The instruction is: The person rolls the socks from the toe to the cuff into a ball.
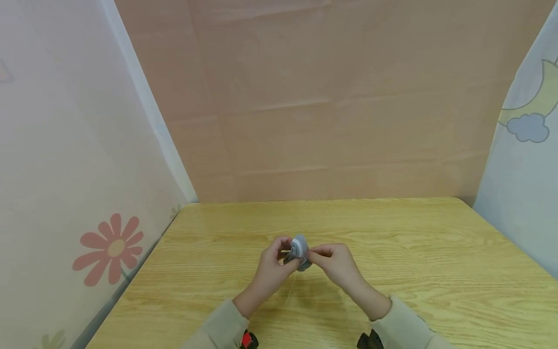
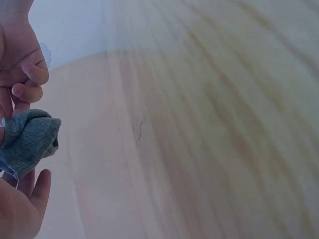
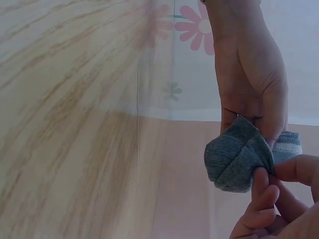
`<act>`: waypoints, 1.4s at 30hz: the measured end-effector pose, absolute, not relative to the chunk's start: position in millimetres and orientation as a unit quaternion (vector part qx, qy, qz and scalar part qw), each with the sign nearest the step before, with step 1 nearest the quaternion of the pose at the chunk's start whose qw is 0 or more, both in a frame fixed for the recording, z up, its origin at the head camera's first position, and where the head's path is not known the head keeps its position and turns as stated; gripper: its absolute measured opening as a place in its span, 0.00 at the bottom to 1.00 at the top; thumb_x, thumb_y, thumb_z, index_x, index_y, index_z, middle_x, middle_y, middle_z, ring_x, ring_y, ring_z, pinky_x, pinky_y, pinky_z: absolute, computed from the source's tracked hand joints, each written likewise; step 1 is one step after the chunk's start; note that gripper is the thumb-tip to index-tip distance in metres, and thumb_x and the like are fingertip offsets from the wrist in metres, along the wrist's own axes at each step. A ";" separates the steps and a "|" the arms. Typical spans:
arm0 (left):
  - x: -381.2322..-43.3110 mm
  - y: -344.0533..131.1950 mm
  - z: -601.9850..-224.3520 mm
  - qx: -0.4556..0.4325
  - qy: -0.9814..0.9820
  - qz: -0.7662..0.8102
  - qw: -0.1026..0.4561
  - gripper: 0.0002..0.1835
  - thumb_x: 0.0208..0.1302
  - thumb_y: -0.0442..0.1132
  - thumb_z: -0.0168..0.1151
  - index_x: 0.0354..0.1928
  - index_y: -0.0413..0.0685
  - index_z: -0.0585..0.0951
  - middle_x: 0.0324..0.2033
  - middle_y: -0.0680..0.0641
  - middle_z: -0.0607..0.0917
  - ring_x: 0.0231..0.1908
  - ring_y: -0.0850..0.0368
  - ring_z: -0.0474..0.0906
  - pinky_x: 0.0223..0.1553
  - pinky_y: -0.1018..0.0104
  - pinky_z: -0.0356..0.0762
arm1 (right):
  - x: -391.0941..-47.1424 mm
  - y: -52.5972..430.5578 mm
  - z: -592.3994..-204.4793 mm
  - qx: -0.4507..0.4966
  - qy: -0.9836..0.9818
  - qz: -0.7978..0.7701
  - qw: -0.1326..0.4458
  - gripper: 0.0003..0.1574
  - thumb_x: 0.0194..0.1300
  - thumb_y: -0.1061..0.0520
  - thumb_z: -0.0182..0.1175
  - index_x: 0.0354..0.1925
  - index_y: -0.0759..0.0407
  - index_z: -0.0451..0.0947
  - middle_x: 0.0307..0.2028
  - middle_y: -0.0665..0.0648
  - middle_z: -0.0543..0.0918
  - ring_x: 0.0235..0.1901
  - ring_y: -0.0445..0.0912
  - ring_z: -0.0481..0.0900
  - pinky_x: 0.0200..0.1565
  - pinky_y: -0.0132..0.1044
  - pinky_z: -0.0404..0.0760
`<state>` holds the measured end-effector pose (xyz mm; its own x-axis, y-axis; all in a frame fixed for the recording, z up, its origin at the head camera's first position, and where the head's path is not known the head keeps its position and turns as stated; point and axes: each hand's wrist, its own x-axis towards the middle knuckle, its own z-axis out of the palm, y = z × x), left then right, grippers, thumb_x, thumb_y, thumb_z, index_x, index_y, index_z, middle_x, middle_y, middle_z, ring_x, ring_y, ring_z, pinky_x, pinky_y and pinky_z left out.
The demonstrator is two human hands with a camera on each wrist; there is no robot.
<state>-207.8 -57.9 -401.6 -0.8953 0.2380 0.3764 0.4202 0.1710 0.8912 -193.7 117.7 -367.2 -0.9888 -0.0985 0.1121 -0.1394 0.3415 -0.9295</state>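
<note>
A small grey-blue sock [image 1: 300, 248] with a white band is bunched up between both hands, held above the table. My left hand [image 1: 272, 266] grips it from the left, thumb at its near side and fingers behind. From the right, my right hand [image 1: 337, 264] pinches its edge between thumb and fingertips. The right wrist view shows the sock's rounded, seamed end [image 3: 237, 157], with the striped part [image 3: 288, 143] behind the fingers. A thin pale thread [image 1: 290, 288] hangs below it in the head view. In the left wrist view the sock [image 2: 30, 142] is partly cut off.
The wood-grain table [image 1: 414, 252] spreads out around the hands. Behind it stands a tan sheet wall [image 1: 327, 106]. A pale cloth with a red flower [image 1: 115, 248] borders the left, and one with a moon and cloud [image 1: 527, 127] the right.
</note>
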 end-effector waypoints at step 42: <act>-212.3 -66.5 -397.9 -0.137 -0.546 -0.813 -0.149 0.15 0.65 0.30 0.52 0.52 0.51 0.73 0.41 0.56 0.77 0.44 0.59 0.73 0.48 0.58 0.72 | -202.7 134.9 -393.7 0.176 -0.771 0.612 -0.025 0.15 0.68 0.61 0.56 0.45 0.73 0.80 0.35 0.58 0.83 0.32 0.38 0.75 0.38 0.36 0.76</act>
<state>-212.3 -66.5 -397.9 -0.9182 0.3918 0.0592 -0.0933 -0.3590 0.9287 -202.7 134.9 -393.7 -0.9370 -0.3015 0.1762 -0.2402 0.1903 -0.9519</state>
